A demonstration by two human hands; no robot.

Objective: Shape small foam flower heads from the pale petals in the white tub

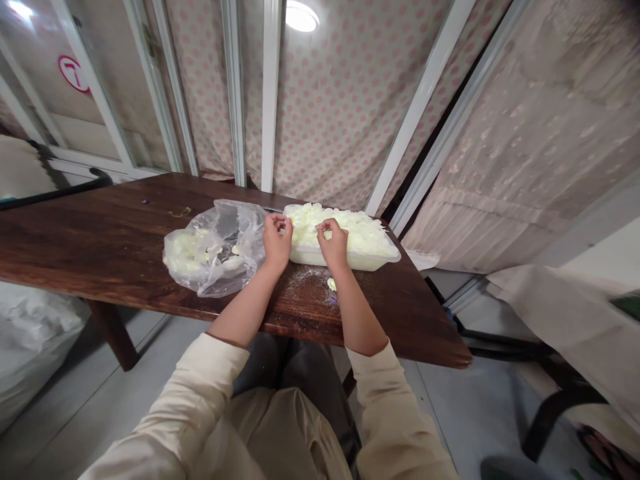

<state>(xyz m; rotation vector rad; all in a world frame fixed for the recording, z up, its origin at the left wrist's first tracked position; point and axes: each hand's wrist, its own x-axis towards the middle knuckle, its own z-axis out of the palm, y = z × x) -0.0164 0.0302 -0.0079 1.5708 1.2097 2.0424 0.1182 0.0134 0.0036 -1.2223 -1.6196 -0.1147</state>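
A shallow white tray (pixel 371 261) heaped with pale yellow-white flower-like pieces (pixel 350 230) sits on a dark wooden table (pixel 100 240). My left hand (pixel 277 241) rests at the tray's near left corner, fingers curled in a pinch on a small pale piece. My right hand (pixel 333 243) is over the tray's near edge, its fingers also pinched on a small piece. Left of my left hand lies a crumpled clear plastic bag (pixel 220 250) with more pale pieces inside. One loose pale piece (pixel 331 285) lies on the table beside my right wrist.
White dust (pixel 310 277) is scattered on the table between my wrists. A patterned cloth wall and white frame bars stand behind the table. A white sack (pixel 30 340) sits on the floor at left. Draped fabric and a black chair base (pixel 555 407) are at right.
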